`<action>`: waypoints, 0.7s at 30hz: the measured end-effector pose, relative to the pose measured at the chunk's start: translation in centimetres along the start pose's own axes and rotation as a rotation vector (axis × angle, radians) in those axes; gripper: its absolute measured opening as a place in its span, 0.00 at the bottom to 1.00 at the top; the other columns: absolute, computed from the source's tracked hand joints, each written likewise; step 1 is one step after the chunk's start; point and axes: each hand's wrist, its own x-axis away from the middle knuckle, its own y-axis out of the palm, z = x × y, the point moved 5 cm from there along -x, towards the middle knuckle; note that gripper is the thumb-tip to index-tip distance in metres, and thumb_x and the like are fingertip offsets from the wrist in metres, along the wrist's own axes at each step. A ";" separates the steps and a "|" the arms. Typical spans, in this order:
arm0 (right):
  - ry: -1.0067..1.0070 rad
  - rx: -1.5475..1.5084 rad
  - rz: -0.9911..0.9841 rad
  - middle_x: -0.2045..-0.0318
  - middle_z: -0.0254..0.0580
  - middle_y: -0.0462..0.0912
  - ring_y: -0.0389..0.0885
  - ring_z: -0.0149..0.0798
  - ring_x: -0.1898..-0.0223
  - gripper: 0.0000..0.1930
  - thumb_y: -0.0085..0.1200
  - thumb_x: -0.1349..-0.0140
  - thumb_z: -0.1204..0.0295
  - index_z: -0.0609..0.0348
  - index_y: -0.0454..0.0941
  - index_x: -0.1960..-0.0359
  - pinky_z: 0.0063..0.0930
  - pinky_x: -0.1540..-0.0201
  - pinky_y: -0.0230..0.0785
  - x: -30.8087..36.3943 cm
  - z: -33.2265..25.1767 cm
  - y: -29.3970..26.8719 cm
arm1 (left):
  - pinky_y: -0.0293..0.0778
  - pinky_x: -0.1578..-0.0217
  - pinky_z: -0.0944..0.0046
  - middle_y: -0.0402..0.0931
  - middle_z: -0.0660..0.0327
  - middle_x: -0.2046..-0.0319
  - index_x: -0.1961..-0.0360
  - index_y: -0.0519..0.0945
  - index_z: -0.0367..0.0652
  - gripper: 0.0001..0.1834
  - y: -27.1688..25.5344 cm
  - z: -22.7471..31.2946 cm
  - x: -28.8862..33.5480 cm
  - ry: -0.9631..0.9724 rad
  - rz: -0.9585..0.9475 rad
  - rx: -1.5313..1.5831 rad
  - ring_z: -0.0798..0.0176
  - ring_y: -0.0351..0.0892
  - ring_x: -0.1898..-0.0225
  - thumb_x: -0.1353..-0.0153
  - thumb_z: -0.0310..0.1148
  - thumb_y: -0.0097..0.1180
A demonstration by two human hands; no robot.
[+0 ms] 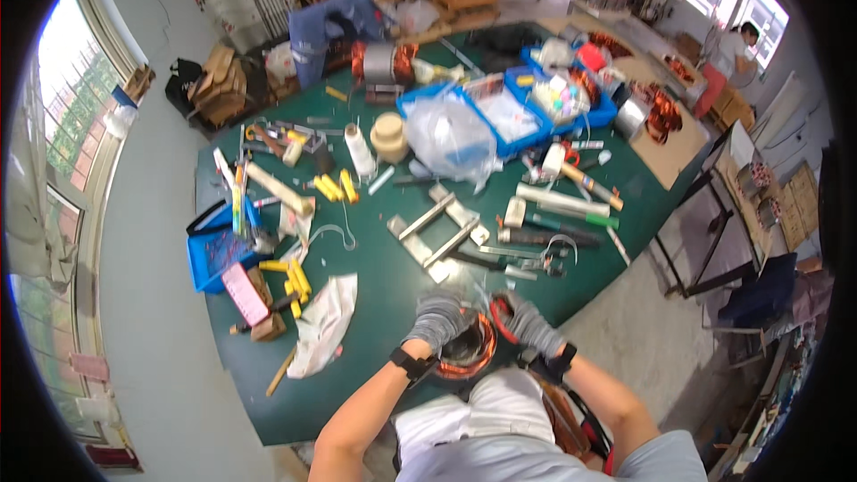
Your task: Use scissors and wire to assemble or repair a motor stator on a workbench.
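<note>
The copper-wound, ring-shaped stator with a dark hollow centre (486, 350) sits at the lower centre of the frame, on the near edge of the green, smooth-topped table (375, 397), just in front of my lap. My left hand in a grey knitted glove (439, 319) lies against its upper-left side; my fingers blur into the ring there, so I cannot tell how tightly they close or on what. My right hand in a matching grey glove (528, 323) is at the ring's upper right, closed around a red-handled hand tool (503, 318), whose tip is too blurred to make out.

Both my forearms come up from the lower edge, elbows spread and hands angled inward toward each other, close but apart. A black band (413, 363) circles my left wrist.

The windings look glossy and orange-brown, bundled in curved strands. Above my hands, at the centre, lies an open rectangular frame of pale bars and blocks (414, 244). Left of my left hand is a crumpled off-white cloth (323, 326), with short yellow cylinders (299, 280) beyond it. Toward the upper centre, a clear, wrinkled plastic bag (451, 138) bulges beside blue plastic trays (518, 136).
</note>
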 end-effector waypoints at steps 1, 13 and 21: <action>0.034 0.034 -0.025 0.65 0.53 0.76 0.76 0.54 0.64 0.16 0.51 0.44 0.65 0.54 0.69 0.54 0.38 0.62 0.69 0.2 -0.6 0.0 | 0.68 0.60 0.54 0.75 0.51 0.64 0.61 0.76 0.44 0.21 1.7 -0.6 -1.4 0.192 0.051 0.157 0.47 0.74 0.63 0.45 0.50 0.49; 0.585 -0.259 -0.055 0.70 0.38 0.75 0.73 0.37 0.64 0.11 0.48 0.41 0.65 0.57 0.70 0.60 0.29 0.63 0.68 4.3 10.0 4.4 | 0.70 0.63 0.58 0.77 0.51 0.70 0.65 0.78 0.41 0.14 1.8 -1.9 -3.2 0.213 0.064 0.485 0.51 0.76 0.67 0.41 0.40 0.48; 0.078 0.019 0.281 0.63 0.43 0.74 0.74 0.40 0.65 0.18 0.55 0.50 0.70 0.57 0.68 0.56 0.31 0.62 0.69 -2.9 -1.9 -2.7 | 0.69 0.65 0.59 0.75 0.55 0.77 0.61 0.78 0.43 0.20 2.9 0.1 -3.6 0.318 -0.259 0.444 0.55 0.74 0.74 0.44 0.49 0.50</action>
